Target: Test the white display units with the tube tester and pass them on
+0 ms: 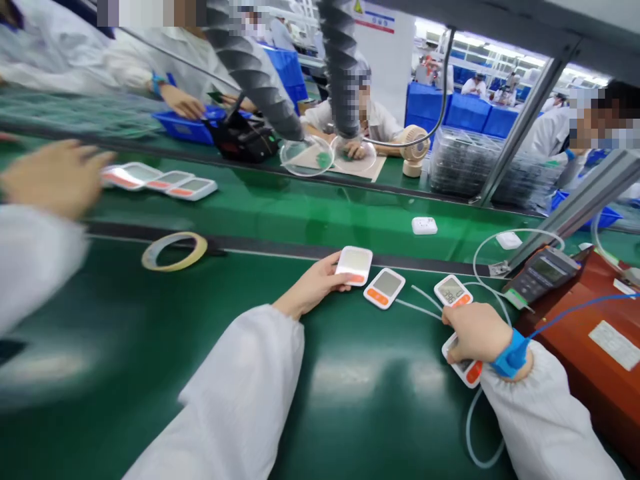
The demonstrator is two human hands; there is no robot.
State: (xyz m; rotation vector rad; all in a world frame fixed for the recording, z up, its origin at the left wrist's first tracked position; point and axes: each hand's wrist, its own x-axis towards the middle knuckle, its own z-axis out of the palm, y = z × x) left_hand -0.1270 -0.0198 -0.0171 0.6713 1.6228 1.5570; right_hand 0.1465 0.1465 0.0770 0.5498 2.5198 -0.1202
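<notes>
Device [356, 260] in the left hand [323, 285]: pinching it by its lower left side between thumb and fingers, holding it face up beside the dark rail [280, 252] along the green tabletop [370, 407]. Seeing a second device [386, 287] lying just to its right, between both hands, showing a grey screen and an orange button strip. Curling the right hand [475, 330] over a third device [465, 370], laying the thumb across its face and bending the fingers close to the button of a fourth device [450, 289], displaying digits. Not being able to tell pinching from mere resting there. Wearing a blue strap [511, 355] on the right wrist. Finding pale tubing [469, 427] curving near that hand, and a handheld meter [544, 270] leaning by an orange-red box [580, 317]. Noticing a tape roll [199, 250] lying well to the left, over the rail, and a co-worker's blurred hand [60, 177] hovering beside three more devices [193, 189]. Spotting, farther off, a small white part [424, 225], a blue tray [187, 130] and a beige fan [414, 150] standing near stacked clear trays [463, 160].
</notes>
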